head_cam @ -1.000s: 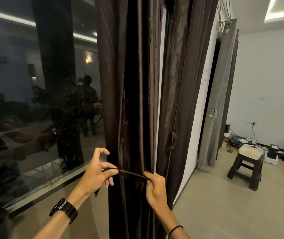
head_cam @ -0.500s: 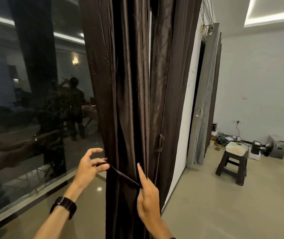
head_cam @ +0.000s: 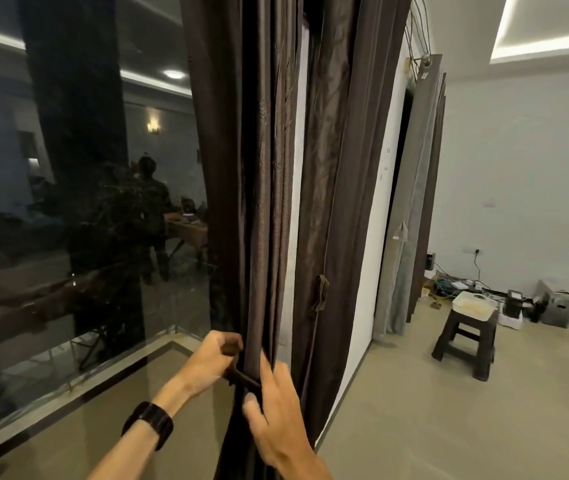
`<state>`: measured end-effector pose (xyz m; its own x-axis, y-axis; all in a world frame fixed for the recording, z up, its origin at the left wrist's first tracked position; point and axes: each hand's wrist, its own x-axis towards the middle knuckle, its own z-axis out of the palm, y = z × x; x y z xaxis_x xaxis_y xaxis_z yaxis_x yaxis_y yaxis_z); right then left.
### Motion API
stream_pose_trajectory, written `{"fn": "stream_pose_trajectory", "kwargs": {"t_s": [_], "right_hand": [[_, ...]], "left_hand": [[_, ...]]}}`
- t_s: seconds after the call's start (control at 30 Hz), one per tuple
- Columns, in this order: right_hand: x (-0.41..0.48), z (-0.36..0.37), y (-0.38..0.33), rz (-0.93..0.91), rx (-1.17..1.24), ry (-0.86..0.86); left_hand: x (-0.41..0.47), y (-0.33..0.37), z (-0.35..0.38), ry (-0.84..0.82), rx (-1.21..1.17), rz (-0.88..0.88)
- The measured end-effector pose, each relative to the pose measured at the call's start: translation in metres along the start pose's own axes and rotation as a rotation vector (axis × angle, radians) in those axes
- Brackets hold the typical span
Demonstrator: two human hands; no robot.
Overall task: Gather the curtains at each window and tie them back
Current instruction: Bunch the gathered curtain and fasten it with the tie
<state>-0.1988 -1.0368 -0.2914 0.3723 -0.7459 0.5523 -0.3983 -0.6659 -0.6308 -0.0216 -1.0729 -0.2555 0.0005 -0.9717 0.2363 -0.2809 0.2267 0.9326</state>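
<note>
Near window: brown curtain is bunched into a column just right of the glass. Tie band crosses its front, not yet knotted. Left hand clenches the band's left end. Right hand lies straight-fingered on the folds, thumb at the band; blurred, so I cannot tell if it pinches. Right panel is still untied.

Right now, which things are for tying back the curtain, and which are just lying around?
For the job: curtain, tie, left hand, right hand.

Just lying about: stool, tray on it, box and cables by the wall.
</note>
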Motion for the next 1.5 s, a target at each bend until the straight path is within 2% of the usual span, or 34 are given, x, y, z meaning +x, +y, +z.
{"fn": "stream_pose_trajectory", "kwargs": {"t_s": [0.13, 0.27, 0.43, 0.5, 0.6, 0.73, 0.8, 0.83, 0.97, 1.03, 1.07, 1.13, 1.17, 1.23, 1.33, 1.4, 1.47, 1.5], "right_hand": [[0.011, 0.008, 0.007, 0.076, -0.011, 0.035], [0.014, 0.003, 0.009, 0.037, -0.067, 0.047], [0.016, 0.000, 0.006, 0.002, -0.052, -0.003], [0.014, -0.002, 0.011, -0.022, -0.043, -0.014], [0.014, -0.006, 0.016, -0.052, -0.071, -0.028], [0.016, -0.002, 0.008, -0.084, -0.135, -0.099], [0.017, -0.003, 0.003, -0.131, -0.147, -0.118], [0.016, -0.004, 0.001, -0.163, -0.139, -0.117], [0.014, -0.014, 0.001, -0.184, -0.099, -0.078], [0.015, -0.013, 0.005, -0.157, -0.170, -0.066], [0.015, -0.010, 0.006, -0.135, -0.223, -0.073], [0.015, -0.006, 0.003, -0.104, -0.332, -0.121], [0.014, -0.005, 0.001, -0.108, -0.377, -0.162], [0.011, -0.007, -0.005, -0.118, -0.394, -0.297], [0.010, -0.022, -0.005, -0.107, -0.152, -0.494], [0.012, -0.035, 0.001, -0.084, 0.114, -0.521], [0.015, -0.048, 0.007, -0.014, 0.433, -0.420], [0.017, -0.051, 0.012, 0.037, 0.584, -0.285]], "left_hand": [[0.008, 0.006, 0.001, -0.044, 0.187, 0.027], [0.011, 0.030, -0.018, -0.083, 0.284, 0.029], [0.012, 0.049, -0.044, -0.228, 0.381, 0.039], [0.013, 0.044, -0.053, -0.151, 0.378, 0.037], [0.013, 0.033, -0.048, 0.146, 0.348, 0.063], [0.004, 0.026, -0.011, 0.555, 0.650, 0.070], [-0.004, 0.034, 0.006, 0.687, 0.483, -0.025], [-0.009, 0.040, 0.014, 0.694, 0.359, -0.069], [-0.027, 0.054, 0.036, 0.484, -0.208, -0.159], [-0.032, 0.046, 0.045, 0.366, -0.507, -0.167], [-0.035, 0.041, 0.050, 0.342, -0.579, -0.164], [-0.040, 0.031, 0.056, 0.296, -0.496, -0.139], [-0.044, 0.031, 0.058, 0.299, -0.378, -0.098], [-0.041, 0.030, 0.060, 0.370, -0.225, -0.048], [-0.035, 0.032, 0.057, 0.443, -0.199, -0.040], [-0.037, 0.039, 0.055, 0.478, -0.178, -0.061], [-0.035, 0.038, 0.051, 0.488, -0.120, -0.091], [-0.035, 0.037, 0.049, 0.477, -0.105, -0.113]]}}
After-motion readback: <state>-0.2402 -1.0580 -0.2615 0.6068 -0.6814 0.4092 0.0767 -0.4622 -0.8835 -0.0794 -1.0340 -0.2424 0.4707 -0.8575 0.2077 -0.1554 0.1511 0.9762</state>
